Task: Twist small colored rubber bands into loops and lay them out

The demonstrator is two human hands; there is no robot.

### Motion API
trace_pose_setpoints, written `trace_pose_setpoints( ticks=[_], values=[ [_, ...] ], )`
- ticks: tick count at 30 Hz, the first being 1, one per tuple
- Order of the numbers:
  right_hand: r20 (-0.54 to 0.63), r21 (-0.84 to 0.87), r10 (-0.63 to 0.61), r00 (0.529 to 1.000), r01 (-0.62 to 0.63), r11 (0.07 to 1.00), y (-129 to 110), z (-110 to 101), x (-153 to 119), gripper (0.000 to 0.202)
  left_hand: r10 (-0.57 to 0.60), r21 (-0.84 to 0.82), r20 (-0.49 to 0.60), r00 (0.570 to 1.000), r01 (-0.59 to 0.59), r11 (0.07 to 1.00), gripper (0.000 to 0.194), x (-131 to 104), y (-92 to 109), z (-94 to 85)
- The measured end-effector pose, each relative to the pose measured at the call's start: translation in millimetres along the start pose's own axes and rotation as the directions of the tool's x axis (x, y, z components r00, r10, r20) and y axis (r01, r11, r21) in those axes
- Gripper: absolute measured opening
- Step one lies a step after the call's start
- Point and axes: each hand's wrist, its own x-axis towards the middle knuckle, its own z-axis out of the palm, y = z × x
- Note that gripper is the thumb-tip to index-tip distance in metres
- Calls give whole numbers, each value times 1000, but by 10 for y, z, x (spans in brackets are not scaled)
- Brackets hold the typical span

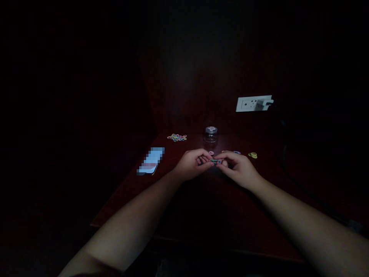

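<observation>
Between my fingertips, above the dark red table (201, 215), are small hair ties (215, 161), greenish and bluish in the dim light. My left hand (192, 164) pinches them from one side with thumb and fingers. From the other side my right hand (241, 169) grips them the same way, so the two hands almost meet. Just behind the fingers lies a pink hair tie (211, 153). A purple hair tie (236, 152) is partly hidden behind my right hand, and yellow hair ties (253, 155) rest to its right. How many ties I hold is too small to tell.
A mixed pile of colourful hair ties (177, 137) lies at the back left. Behind my hands stands a clear lidded jar (211, 134). A phone (152, 161) with a lit, blurred screen is at left. A plug with a dark cable sits in the wall socket (250, 103).
</observation>
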Motion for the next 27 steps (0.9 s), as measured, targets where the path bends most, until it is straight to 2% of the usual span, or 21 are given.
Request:
trace_pose_setpoints(
  ticks=[4,10,16,21,27],
  values=[
    [-10,61,52,999,-51,997,-6,18,-6,19,-8,-10,-3,1000,8,1000,24,0,-10,6],
    [-27,27,39,999,-38,999,-46,6,1,15,0,-4,0,1000,0,1000,25,1,-2,5],
    [-46,-6,26,999,-26,1000,-39,4,6,16,85,81,-9,996,-84,993,33,0,-3,-14],
    [-33,-17,4,999,-4,1000,-56,3,11,13,140,143,-16,990,-136,980,22,4,7,-12],
    [-32,-47,-16,999,15,999,-41,-8,5,12,151,149,-18,988,-146,978,18,10,33,-10]
  ],
)
